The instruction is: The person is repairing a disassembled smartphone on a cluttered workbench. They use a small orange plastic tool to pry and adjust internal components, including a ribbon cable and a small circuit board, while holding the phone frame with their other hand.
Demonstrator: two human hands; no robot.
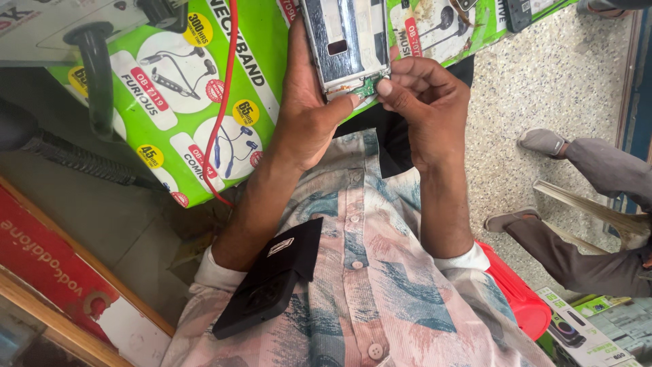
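My left hand (305, 109) holds an opened phone (346, 37) with its back off, the silver inner frame showing, thumb pressed at its lower edge. My right hand (424, 102) pinches a small green circuit board (367, 87) at the bottom end of the phone, between thumb and forefinger. Both hands meet above the edge of a green printed mat (170, 102). A black phone back cover (272, 278) lies against my patterned shirt, below my left forearm.
A red cable (227, 88) runs down across the green mat. A black tool stand (95, 61) and a corrugated black hose (75, 156) sit at left. A red stool (519, 292) is under me. Another person's legs in grey trousers (598, 204) are at right, with boxes (577, 333) below.
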